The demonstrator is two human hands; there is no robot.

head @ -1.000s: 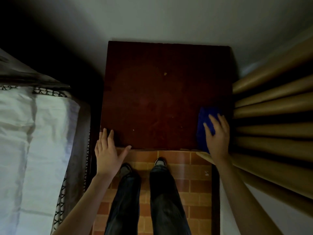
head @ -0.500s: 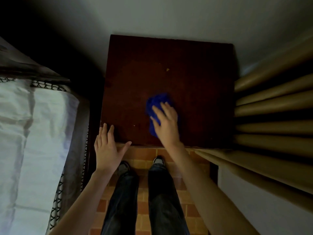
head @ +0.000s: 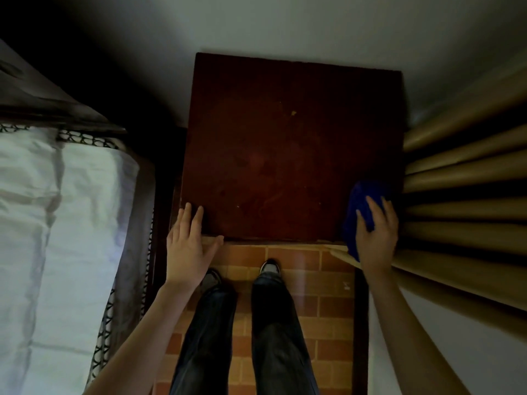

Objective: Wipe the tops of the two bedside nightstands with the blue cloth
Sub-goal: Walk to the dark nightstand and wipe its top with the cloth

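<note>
Pressing down with our right hand (head: 376,232), we have its fingers (head: 370,206) laid fairly straight and a little spread over the blue cloth (head: 360,195), flattening it rather than gripping it; the thumb we cannot make out. The cloth is bunched under the palm at the near right corner of the nightstand (head: 285,155). Its long side runs from the front edge toward the wall, and a fold seems to hang just over that front edge. Just beside it on the right are the folds of the curtain (head: 462,192), so there is nothing more to sweep that way. Everything the cloth has to cover, we judge, lies to its left and away from us. The dark wooden top stretches across to our left hand (head: 186,246), which rests flat, fingers straight and close together, on the near left corner, well apart from the cloth. A pale speck (head: 293,112) sits toward the far middle of the top. The next stroke, we judge, wants to go leftward, across the cloth's long side, and a pass along the front edge would meet the left hand unless it lifts. Beyond that hand lies the bed (head: 57,223); only this one nightstand is in view.
</note>
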